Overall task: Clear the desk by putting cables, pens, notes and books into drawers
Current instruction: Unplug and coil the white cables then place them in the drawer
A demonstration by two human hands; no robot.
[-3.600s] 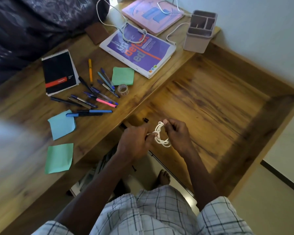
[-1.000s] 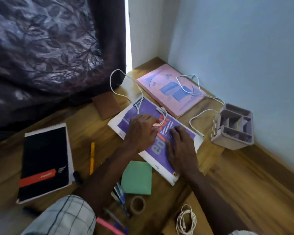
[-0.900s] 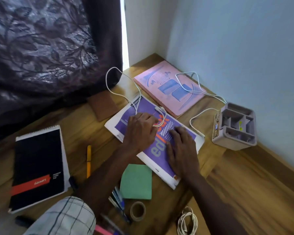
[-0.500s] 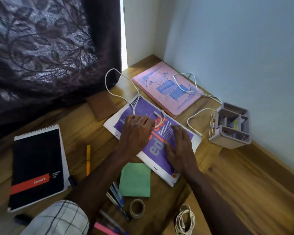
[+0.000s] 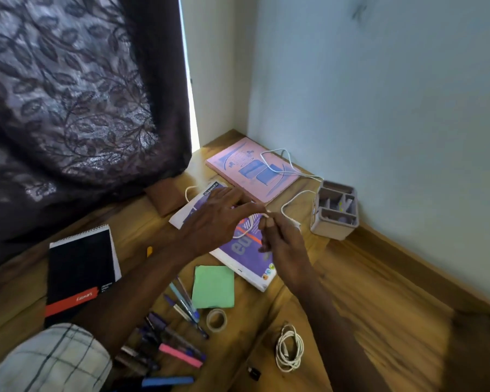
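A white cable [image 5: 239,236] lies over the purple book [image 5: 245,257], and part of it is lifted off the cover. My right hand [image 5: 282,241] pinches its end above the book. My left hand [image 5: 215,220] is just left of it, fingers stretched out, with index finger and thumb on the same cable. A second white cable [image 5: 277,165] runs over the pink book [image 5: 249,168] at the back. A coiled white cable [image 5: 289,348] lies in the open wooden drawer [image 5: 379,306]. Several pens [image 5: 178,332], a green note [image 5: 213,287] and a black notepad [image 5: 79,278] lie on the desk.
A grey desk organizer [image 5: 335,213] stands by the wall at the back right. A tape roll [image 5: 216,320] sits at the desk's edge, a yellow pen [image 5: 149,251] beside my left forearm. A brown square [image 5: 164,198] lies under the dark curtain [image 5: 68,108].
Both hands have risen from lying flat on the purple book and now hold the cable's end up between them. Earlier, the coiled cable went into the drawer.
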